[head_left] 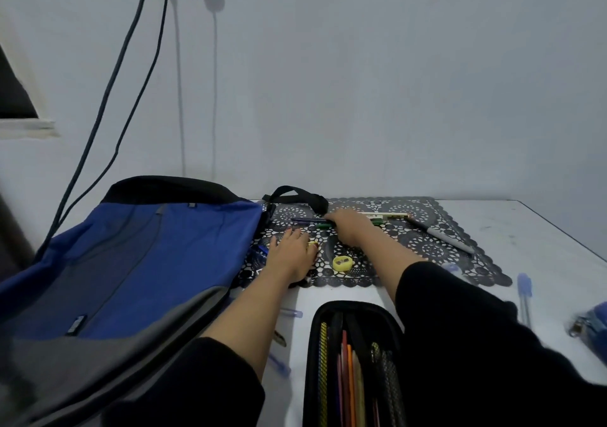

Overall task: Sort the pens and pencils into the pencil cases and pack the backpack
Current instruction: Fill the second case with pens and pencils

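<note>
My left hand (pixel 290 255) lies flat on the mat (pixel 427 249) beside the backpack (pixel 131 262). My right hand (pixel 349 227) covers the pens (pixel 305 220) farther back — grip not discernible. Pencil case (pixel 354 361) — open, nearest me.

The black pencil case (pixel 310 354) runs off the bottom edge, the blue pencil case (pixel 594 321) off the right.

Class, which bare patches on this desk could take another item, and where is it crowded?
Bare: the far right corner of the table, beyond the lace mat; a narrow strip between mat and black pencil case. Crowded: mid-mat, with left hand, right hand, sharpener, pens, marker; the backpack covers the left.
</note>
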